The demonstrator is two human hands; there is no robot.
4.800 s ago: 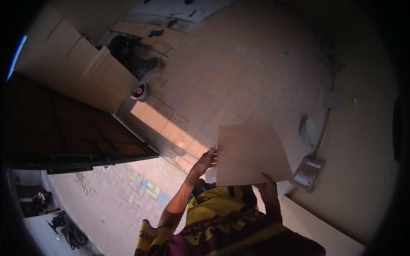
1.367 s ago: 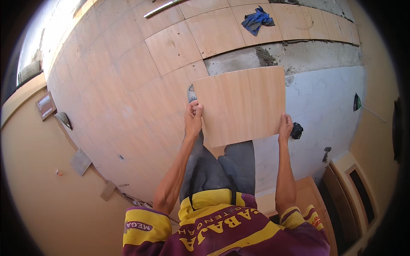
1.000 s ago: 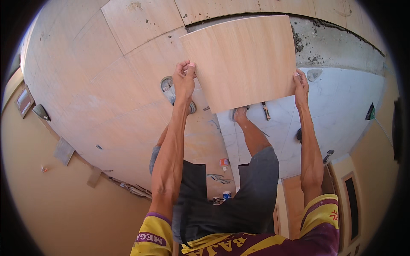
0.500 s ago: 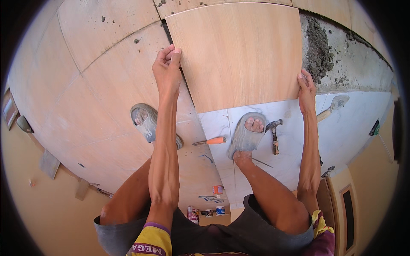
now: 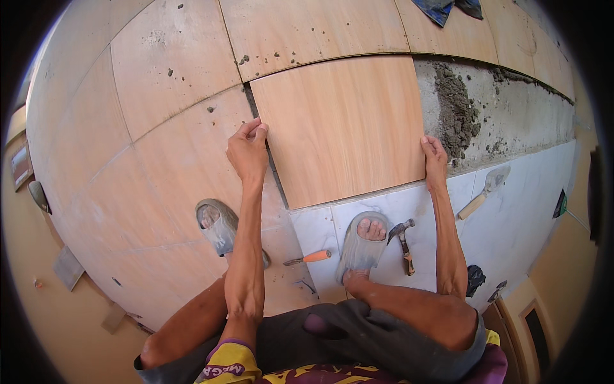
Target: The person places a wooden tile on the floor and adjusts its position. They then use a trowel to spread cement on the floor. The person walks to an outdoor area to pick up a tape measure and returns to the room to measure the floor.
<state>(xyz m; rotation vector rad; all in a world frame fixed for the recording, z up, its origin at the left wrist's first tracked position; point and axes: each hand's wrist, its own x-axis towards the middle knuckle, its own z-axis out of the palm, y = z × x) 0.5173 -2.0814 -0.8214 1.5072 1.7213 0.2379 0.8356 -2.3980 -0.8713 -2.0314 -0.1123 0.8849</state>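
Note:
A square wood-look floor tile (image 5: 339,131) lies nearly level over the bed between the laid tiles and the white marble-look tiles. My left hand (image 5: 248,150) pinches its left edge between thumb and fingers, above a dark gap. On its right edge my right hand (image 5: 435,163) grips with the fingertips partly hidden by the edge. To the right of the tile, a ridge of grey mortar (image 5: 455,115) sits on bare concrete (image 5: 511,128). How the tile rests underneath is hidden.
By my right foot lie a claw hammer (image 5: 404,246) and an orange-handled tool (image 5: 313,256). A trowel with a wooden handle (image 5: 483,195) lies right of my right hand. Laid wood-look tiles (image 5: 173,160) with mortar crumbs spread left and beyond. A dark cloth (image 5: 441,9) is at the far edge.
The tile has gone down toward the floor with both hands still on its edges, and looks smaller. The view has shifted, showing more floor beyond the tile.

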